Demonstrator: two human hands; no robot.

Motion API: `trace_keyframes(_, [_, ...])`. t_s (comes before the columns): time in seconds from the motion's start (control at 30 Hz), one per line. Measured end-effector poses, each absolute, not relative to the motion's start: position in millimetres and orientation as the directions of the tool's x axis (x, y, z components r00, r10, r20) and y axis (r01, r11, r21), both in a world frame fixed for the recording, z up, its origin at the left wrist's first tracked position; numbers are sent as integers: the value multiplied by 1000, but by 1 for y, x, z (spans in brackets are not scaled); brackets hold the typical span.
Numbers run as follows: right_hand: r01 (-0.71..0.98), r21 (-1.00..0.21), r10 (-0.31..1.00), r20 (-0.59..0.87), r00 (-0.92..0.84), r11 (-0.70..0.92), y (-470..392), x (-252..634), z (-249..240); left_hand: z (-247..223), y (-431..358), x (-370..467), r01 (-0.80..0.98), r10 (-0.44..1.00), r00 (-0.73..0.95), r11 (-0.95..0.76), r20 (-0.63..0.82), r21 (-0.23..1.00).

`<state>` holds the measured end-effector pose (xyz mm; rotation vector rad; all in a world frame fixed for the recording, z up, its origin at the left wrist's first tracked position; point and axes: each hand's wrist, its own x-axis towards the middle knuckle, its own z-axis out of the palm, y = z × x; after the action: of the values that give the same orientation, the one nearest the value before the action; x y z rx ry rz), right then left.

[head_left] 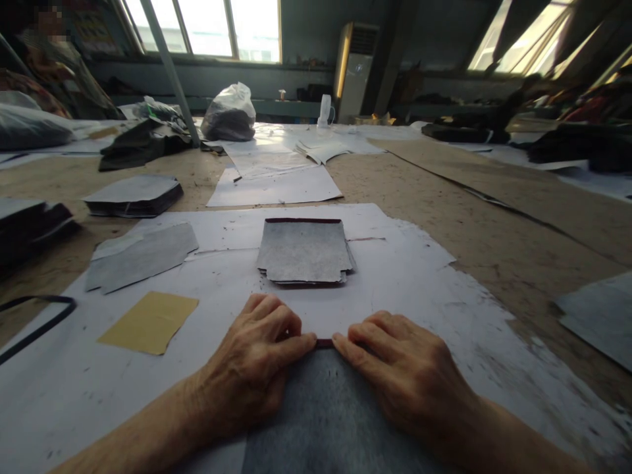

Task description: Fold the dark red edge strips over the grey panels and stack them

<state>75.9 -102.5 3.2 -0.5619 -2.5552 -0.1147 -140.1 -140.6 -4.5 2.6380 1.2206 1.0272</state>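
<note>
While both hands touch the dark red edge [324, 343] of a grey sheet [330, 408], the left hand [259, 362] is at its left end and the right hand [409, 362] at its right end. On each hand, 1 digit reaches inward with its tip pressed on this edge, and a short stretch of red shows between the 2 tips. The other fingers are bent and held close together; whether any of them pinch the sheet from below, I cannot tell. The grey sheet lies on white paper [395, 263], between and below the hands, and runs out of view at the bottom.

Just beyond the hands sits a stack of grey pieces [303, 250], its far edge dark red. To the left are a yellow piece [151, 322], a grey cutout [143, 260] and a black strip [44, 299]. Farther left, a thicker stack [133, 195] rests on the brown tabletop [197, 172]. A plastic bag [230, 112] with dark contents stands at the back, and a person [69, 66] is at the upper left.
</note>
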Motion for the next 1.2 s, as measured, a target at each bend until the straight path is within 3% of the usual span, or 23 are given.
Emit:
trace_keyframes(0.33, [366,118,261,506,-822,923,-108,74,7,-4,-140,-140,669,693,493,-689,527,279])
trace_keyframes(0.8, [350,161,258,417,-871,923,-111,62,13,-4,-141,-138,707,709,471,-659,525,256])
trace_keyframes(0.97, [388,69,314,466,-827,919,-112,51,9,-2,-139,-140,700,720,466,-655,514,283])
trace_keyframes(1.2, [375,58,305,474,-826,925,-113,49,3,4,-138,-162,668,763,450,-632,464,392])
